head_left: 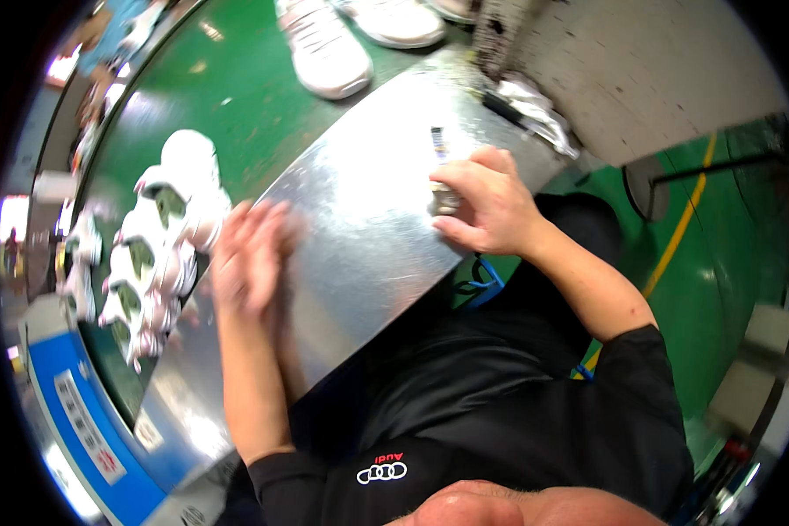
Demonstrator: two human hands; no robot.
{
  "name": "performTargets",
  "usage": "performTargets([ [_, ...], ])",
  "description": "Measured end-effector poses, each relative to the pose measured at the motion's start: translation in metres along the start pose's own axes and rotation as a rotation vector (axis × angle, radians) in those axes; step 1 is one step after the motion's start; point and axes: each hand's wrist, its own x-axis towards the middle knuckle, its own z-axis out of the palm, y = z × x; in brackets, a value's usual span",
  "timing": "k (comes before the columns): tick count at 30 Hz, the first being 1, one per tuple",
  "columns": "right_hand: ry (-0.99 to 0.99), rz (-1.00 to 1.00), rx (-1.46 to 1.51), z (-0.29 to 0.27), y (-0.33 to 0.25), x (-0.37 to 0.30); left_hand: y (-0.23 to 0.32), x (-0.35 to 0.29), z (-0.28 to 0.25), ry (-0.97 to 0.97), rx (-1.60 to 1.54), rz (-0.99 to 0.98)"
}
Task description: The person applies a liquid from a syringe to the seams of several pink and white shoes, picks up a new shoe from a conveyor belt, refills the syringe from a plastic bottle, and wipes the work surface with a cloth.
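Over the left part of the metal table (351, 149), my left hand (250, 259) is slightly blurred. Its fingers are stretched out and nothing shows in them. It is close to a row of white shoes (188, 162) on the green surface beyond the table edge. My right hand (495, 202) is curled at the right side of the tabletop, thumb and fingers closed around a small silvery, roundish thing (445, 202). A small dark-tipped strip (438, 145) shows just beyond my fingers. I cannot tell whether it belongs to the held thing.
More white shoes (324, 53) stand on the green surface ahead. A crumpled white cloth (539, 114) and a black-handled thing (504, 110) lie at the table's far right corner, beside a pale machine housing (649, 70). A blue panel (92, 421) is at the lower left.
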Motion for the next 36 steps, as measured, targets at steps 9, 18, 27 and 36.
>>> performTargets([
  [9, 0.029, -0.023, 0.092, 0.013, 0.009, -0.001, 0.068, 0.0, -0.105, 0.089, 0.138, 0.122],
  [18, 0.05, 0.005, 0.015, 0.012, 0.014, -0.012, 0.077, -0.039, -0.009, 0.05, 0.418, 0.163],
  [27, 0.034, -0.065, 0.204, 0.017, 0.037, -0.01, -0.054, -0.121, 0.084, -0.217, 0.608, 0.158],
  [36, -0.141, 0.46, 0.681, -0.025, 0.025, -0.031, 0.006, -0.059, -0.019, 0.189, 0.594, 0.229],
])
